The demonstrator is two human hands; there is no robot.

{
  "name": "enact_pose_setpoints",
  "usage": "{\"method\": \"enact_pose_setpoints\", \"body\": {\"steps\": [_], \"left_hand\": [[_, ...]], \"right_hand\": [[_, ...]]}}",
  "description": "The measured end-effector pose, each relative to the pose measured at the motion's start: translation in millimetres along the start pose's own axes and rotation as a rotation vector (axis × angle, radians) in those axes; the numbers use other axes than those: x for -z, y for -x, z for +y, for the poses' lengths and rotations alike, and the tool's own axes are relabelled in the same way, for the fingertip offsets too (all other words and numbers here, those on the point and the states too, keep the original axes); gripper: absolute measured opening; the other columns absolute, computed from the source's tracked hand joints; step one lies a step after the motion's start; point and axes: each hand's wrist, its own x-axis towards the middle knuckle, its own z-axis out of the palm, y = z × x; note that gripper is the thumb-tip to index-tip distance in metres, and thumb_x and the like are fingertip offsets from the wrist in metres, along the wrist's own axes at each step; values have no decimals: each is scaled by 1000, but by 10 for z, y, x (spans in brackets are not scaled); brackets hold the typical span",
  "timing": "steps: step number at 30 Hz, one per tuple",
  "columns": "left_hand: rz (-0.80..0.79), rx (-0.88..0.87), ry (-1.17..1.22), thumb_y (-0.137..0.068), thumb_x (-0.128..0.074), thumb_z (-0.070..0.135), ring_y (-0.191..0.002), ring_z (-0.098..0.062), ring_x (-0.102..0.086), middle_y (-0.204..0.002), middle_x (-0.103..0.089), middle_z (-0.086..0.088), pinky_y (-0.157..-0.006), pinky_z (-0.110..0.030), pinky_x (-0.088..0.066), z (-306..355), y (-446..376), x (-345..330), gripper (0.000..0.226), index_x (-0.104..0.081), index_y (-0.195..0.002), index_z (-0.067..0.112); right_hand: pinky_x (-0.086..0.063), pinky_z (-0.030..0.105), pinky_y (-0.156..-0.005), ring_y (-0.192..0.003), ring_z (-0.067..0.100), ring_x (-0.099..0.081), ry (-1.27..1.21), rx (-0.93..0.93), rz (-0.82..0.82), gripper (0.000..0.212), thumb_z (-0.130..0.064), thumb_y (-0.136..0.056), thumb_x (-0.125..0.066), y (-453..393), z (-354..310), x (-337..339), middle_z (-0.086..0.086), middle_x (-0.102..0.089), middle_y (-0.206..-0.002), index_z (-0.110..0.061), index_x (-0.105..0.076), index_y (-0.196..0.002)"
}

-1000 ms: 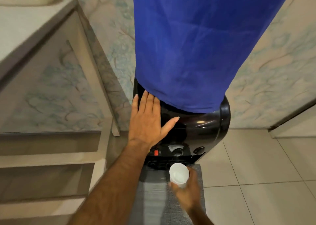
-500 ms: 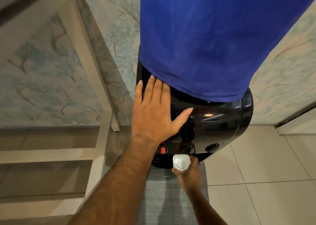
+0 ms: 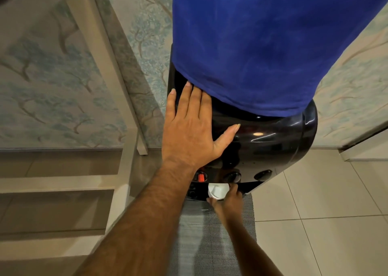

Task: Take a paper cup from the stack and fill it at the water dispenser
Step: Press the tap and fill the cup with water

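A white paper cup is held upright in my right hand, tucked under the front of the black water dispenser, just below its middle tap. A red tap is to the left and another dark tap to the right. My left hand lies flat, fingers spread, on the dispenser's glossy top. A blue cloth covers the bottle above. The cup's inside is partly hidden by the dispenser's edge.
A beige shelf unit with lower shelves stands at the left, close to the dispenser. A grey mat lies on the tiled floor under my arms. Patterned wallpaper lines the wall behind.
My right hand has moved the cup forward and under the dispenser's taps. My head has come closer and lower. The left hand stays flat on the dispenser top.
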Motion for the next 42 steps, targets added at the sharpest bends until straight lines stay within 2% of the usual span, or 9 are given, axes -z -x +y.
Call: {"method": "enact_pose_setpoints", "body": {"steps": [5,7,10,12,14,17,24,27,42], "left_hand": [[8,2,4,-91,-37,74,-146,-33,-35,-150,-47,-18,-123,-53,-17,3,-2,5,89,-47,-142,1],[12,2,2,-91,-38,74,-146,-33,-35,-150,-48,-19,-123,-54,-17,-1,-6,7,89,-47,-142,1],[11,0,1,-91,-38,73,-146,-33,-35,-150,-48,-19,-123,-54,-18,3,-3,5,89,-47,-142,1],[13,-1,-1,-91,-38,73,-145,-34,-36,-150,-48,-19,-123,-55,-18,7,1,8,89,-47,-142,1],[14,-2,-4,-91,-38,73,-145,-34,-36,-149,-48,-19,-123,-55,-19,8,2,10,89,-47,-142,0],[4,1,-2,-91,-37,74,-146,-34,-35,-150,-47,-19,-123,-55,-18,10,1,15,90,-46,-143,1],[6,-2,-6,-92,-36,73,-146,-34,-34,-150,-47,-19,-123,-55,-18,8,0,17,89,-45,-143,0],[1,-2,-15,-92,-36,73,-147,-34,-33,-151,-46,-20,-123,-55,-18,14,1,18,89,-44,-143,0],[-8,4,6,-91,-37,73,-147,-33,-32,-152,-45,-19,-123,-55,-17,14,-3,15,90,-43,-144,1]], "right_hand": [[-51,39,-92,-112,20,-52,-100,6,-22,114,-43,-40,-95,74,123,49,-5,-58,-125,-17,-42,-138],[-47,32,-94,-114,11,-51,-221,50,15,116,-46,-42,-96,165,108,138,-9,-55,-127,-13,-44,-140],[-54,34,-87,-104,12,-63,-526,-15,83,82,-46,-54,-93,445,-42,373,-5,-66,-116,-19,-57,-123],[-56,40,-75,-83,19,-66,-744,-80,80,53,-50,-63,-86,567,-127,522,4,-72,-91,-14,-66,-97],[-48,38,-63,-63,22,-55,-883,-115,57,46,-46,-75,-79,624,-243,677,11,-64,-67,-3,-62,-73],[-43,31,-53,-52,16,-47,-990,-164,32,42,-35,-81,-71,640,-480,837,6,-54,-53,-3,-53,-60],[-42,23,-44,-45,13,-45,-991,-202,-7,43,-31,-84,-71,535,-682,895,7,-52,-50,-4,-52,-58],[-41,24,-44,-43,13,-45,-971,-243,-13,44,-29,-86,-72,488,-751,935,5,-53,-48,-8,-52,-53],[-45,24,-47,-45,12,-52,-957,-314,25,34,-20,-84,-76,381,-878,984,8,-59,-49,-3,-60,-60]]}}
